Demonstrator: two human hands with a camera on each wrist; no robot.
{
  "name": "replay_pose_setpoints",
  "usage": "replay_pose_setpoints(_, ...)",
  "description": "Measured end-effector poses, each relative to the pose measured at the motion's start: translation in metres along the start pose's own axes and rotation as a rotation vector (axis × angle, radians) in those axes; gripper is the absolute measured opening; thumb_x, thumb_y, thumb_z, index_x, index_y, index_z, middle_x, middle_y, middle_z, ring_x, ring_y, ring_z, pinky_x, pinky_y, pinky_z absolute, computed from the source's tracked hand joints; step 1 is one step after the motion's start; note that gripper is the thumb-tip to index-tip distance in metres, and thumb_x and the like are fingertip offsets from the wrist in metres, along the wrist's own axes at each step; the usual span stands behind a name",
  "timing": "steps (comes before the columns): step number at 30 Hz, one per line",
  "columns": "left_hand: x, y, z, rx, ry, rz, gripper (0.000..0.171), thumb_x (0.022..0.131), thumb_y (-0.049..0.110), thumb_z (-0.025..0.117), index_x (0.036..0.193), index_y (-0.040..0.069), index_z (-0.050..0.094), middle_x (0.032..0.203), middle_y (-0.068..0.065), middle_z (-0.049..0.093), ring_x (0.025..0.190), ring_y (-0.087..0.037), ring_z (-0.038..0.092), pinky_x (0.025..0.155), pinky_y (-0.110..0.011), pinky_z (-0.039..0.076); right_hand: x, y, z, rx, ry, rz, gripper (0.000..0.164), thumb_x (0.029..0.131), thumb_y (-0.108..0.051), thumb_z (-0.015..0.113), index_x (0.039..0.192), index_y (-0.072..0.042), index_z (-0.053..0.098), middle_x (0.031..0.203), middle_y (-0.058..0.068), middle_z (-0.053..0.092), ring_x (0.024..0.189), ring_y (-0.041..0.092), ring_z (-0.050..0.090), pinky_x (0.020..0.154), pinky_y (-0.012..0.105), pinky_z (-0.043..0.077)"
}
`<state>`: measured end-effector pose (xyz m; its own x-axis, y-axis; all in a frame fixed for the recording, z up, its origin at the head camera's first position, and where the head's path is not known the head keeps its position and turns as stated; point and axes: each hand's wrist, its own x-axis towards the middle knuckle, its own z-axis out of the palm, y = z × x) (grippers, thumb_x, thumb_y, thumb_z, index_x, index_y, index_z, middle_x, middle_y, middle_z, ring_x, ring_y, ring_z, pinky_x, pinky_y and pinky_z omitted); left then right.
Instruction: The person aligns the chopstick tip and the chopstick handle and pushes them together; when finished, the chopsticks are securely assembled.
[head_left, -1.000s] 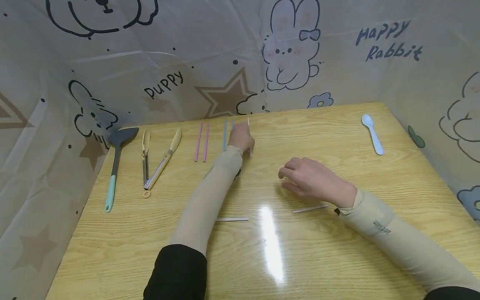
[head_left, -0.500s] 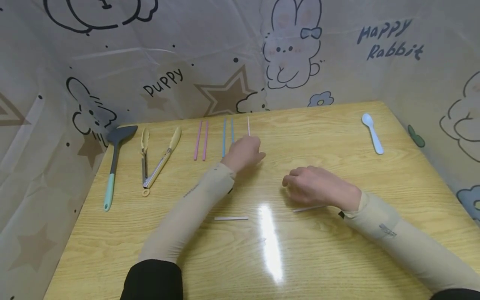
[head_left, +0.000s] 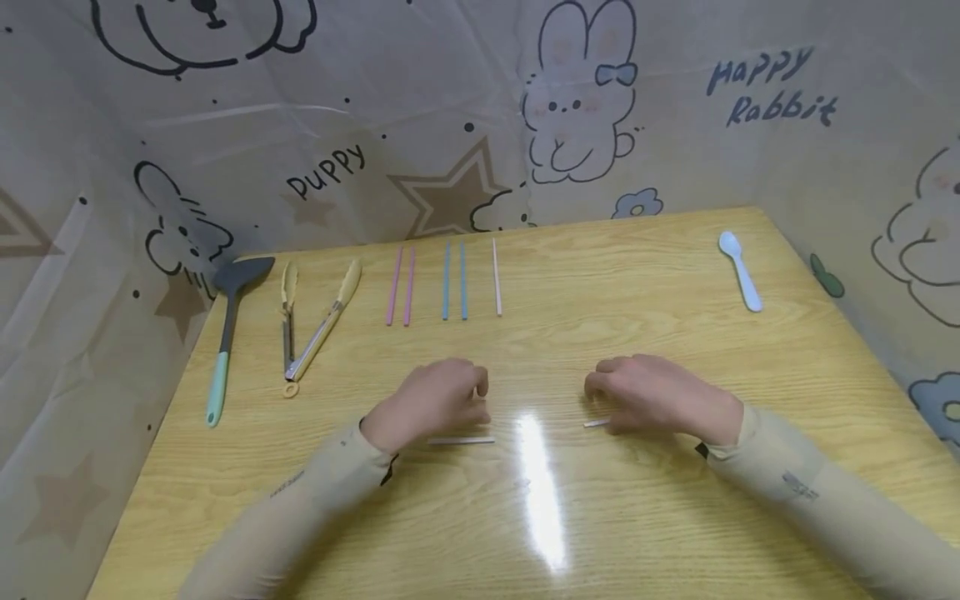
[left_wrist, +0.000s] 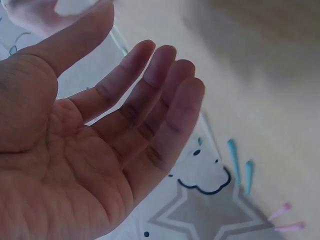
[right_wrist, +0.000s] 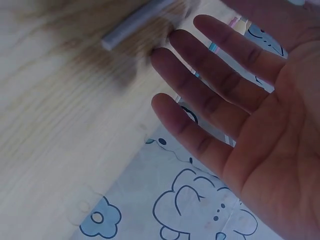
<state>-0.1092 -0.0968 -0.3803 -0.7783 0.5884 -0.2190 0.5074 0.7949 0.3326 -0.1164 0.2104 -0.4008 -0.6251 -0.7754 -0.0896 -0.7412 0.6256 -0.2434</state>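
My left hand [head_left: 431,404] hangs over the table with loosely bent fingers and nothing in them. Just below it lies a thin white stick [head_left: 472,440], placed crosswise. Opposite, my right hand [head_left: 660,396] hovers low over a second white stick [head_left: 596,423], most of which it hides in the head view. The right wrist view shows that stick's blunt end [right_wrist: 115,39] beyond relaxed, spread fingertips. Farther back stands a row of chopsticks lying lengthwise: a pink pair [head_left: 400,286], a blue pair [head_left: 446,282] and a single white chopstick [head_left: 497,279].
Toward the left edge lie tongs [head_left: 322,333] with cream tips, spread apart, and a dark spatula [head_left: 230,325] with a mint handle. A pale blue spoon [head_left: 741,271] rests at the back right. Printed cloth walls [head_left: 420,100] enclose the wooden table [head_left: 600,517].
My left hand has left the white chopstick at the back and come toward me, near the front left stick. The right hand has shifted slightly nearer and right, now covering more of its stick.
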Motion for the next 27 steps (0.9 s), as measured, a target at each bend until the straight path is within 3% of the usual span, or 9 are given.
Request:
replay_pose_setpoints(4, -0.016, 0.000, 0.018, 0.005, 0.023, 0.051, 0.028, 0.080, 0.025, 0.084, 0.094, 0.011, 0.065, 0.082, 0.003, 0.055, 0.068, -0.010, 0.050, 0.054, -0.030, 0.047, -0.003, -0.001, 0.003, 0.032, 0.012, -0.021, 0.024, 0.076, -0.010, 0.084, 0.091, -0.014, 0.066, 0.081, -0.005, 0.054, 0.066, 0.008, 0.049, 0.059, 0.028, 0.048)
replay_pose_setpoints(10, -0.019, 0.000, 0.033, 0.033, 0.076, 0.072, 0.024, 0.080, 0.014, 0.082, 0.084, 0.014, 0.059, 0.079, 0.005, 0.051, 0.069, -0.012, 0.051, 0.053, -0.028, 0.046, -0.004, -0.002, 0.004, 0.048, 0.029, -0.046, 0.021, 0.083, -0.005, 0.077, 0.079, -0.016, 0.060, 0.074, -0.008, 0.048, 0.063, 0.006, 0.044, 0.057, 0.024, 0.045)
replay_pose_setpoints(17, -0.020, 0.001, 0.039, 0.092, 0.163, 0.120, 0.020, 0.087, 0.009, 0.074, 0.077, 0.014, 0.057, 0.075, 0.003, 0.053, 0.066, -0.014, 0.053, 0.049, -0.028, 0.046, -0.001, -0.003, 0.008, 0.011, 0.065, -0.026, 0.025, 0.088, -0.006, 0.073, 0.073, -0.018, 0.055, 0.071, -0.010, 0.043, 0.061, 0.005, 0.041, 0.054, 0.022, 0.042)
replay_pose_setpoints(22, -0.022, 0.002, 0.041, 0.163, 0.195, 0.140, 0.020, 0.091, 0.007, 0.068, 0.075, 0.011, 0.056, 0.071, 0.001, 0.051, 0.060, -0.012, 0.049, 0.042, -0.026, 0.042, 0.002, -0.003, 0.014, -0.035, 0.128, -0.072, 0.027, 0.088, -0.003, 0.069, 0.073, -0.015, 0.049, 0.069, -0.009, 0.040, 0.058, 0.006, 0.037, 0.051, 0.021, 0.040)
replay_pose_setpoints(27, -0.022, 0.002, 0.042, 0.176, 0.242, 0.145, 0.017, 0.094, 0.007, 0.064, 0.079, 0.008, 0.056, 0.072, 0.000, 0.049, 0.060, -0.012, 0.046, 0.041, -0.026, 0.041, 0.004, -0.005, 0.014, 0.004, 0.164, -0.084, 0.023, 0.093, -0.006, 0.066, 0.078, -0.013, 0.050, 0.068, -0.008, 0.041, 0.059, 0.006, 0.040, 0.052, 0.020, 0.043)
